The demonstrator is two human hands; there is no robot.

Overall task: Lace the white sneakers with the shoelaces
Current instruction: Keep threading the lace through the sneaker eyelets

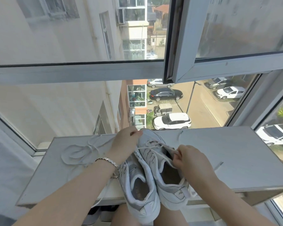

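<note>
White lace [153, 146] crosses the partly laced sneaker [153, 162], whose toe your left hand [124, 144] half hides, pinching the lace there; your right hand [186, 159] pinches it beside the tongue (eyelets too blurred to count). Touching that sneaker's left side lies the second sneaker [132, 170]; further left, a loose shoelace [82, 152]. All rest on a pale ledge [227, 152] below an open window [235, 62], heels overhanging the near edge; bare ledge spreads right of that sneaker.

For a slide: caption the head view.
Left hand and right hand pinch a lace at one sneaker on a ledge; spare lace lies left.
</note>
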